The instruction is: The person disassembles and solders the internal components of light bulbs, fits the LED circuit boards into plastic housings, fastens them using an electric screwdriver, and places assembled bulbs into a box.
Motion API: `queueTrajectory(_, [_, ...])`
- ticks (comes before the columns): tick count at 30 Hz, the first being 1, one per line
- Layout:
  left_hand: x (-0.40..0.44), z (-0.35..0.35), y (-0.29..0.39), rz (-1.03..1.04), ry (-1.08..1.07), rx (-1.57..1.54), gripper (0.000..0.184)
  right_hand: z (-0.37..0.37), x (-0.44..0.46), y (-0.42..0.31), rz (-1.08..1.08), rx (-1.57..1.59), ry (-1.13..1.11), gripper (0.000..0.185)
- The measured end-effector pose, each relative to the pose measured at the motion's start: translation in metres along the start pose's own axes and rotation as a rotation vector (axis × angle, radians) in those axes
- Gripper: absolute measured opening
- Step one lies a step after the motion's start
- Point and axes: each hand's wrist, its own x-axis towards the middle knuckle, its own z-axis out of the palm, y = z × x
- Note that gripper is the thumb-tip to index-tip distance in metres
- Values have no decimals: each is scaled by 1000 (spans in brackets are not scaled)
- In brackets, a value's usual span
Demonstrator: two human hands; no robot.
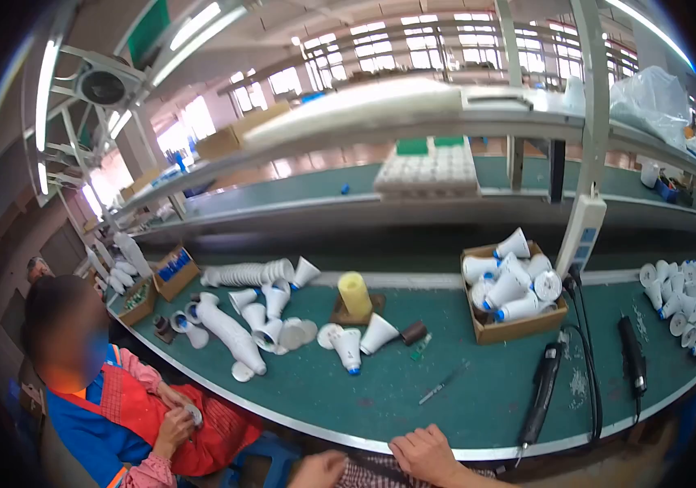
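My right hand (425,454) rests at the front edge of the green bench (397,407), its fingers curled over the rim; whether it grips anything is hidden. My left hand (321,469) is low in the view, beside checkered cloth, its fingers blurred. Beyond them on the bench lie a thin pen-like tool (444,384), a white cone-shaped housing with a blue tip (348,351), another white cone (379,333), a brown cylinder (413,332) and a small green piece (422,347). A yellow cylinder (354,294) stands upright on a brown base.
A cardboard box (519,329) holds several white cones. Two black power screwdrivers (541,394) (632,358) with cables lie at the right, near more cones (681,301). White cones and stacked cups (230,329) lie left. A co-worker in a red apron (132,407) sits at the left.
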Motion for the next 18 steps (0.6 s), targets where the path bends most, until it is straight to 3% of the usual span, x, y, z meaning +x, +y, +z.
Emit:
queueTrajectory(1, [14,-11,18,104,65,171,17,2,-4,1,35,11,-36,7])
queueTrajectory(2, [25,-28,56,-31,-7,157,20,-1,0,1,22,20,-43,8])
queueTrajectory(3, [42,-24,64,176,186,-58,15,-2,1,1,4,32,-43,8])
queueTrajectory(5, [78,-31,97,335,251,2,12,-4,0,0,39,60,-94,8])
queueTrajectory(9, [163,-20,117,605,369,317,25,-6,0,3,22,95,-129,9])
queueTrajectory(16, [208,31,126,486,237,365,44,-7,-2,8,31,189,-132,9])
queueTrajectory(18, [212,41,129,509,265,401,41,-9,-1,8,30,199,-138,9])
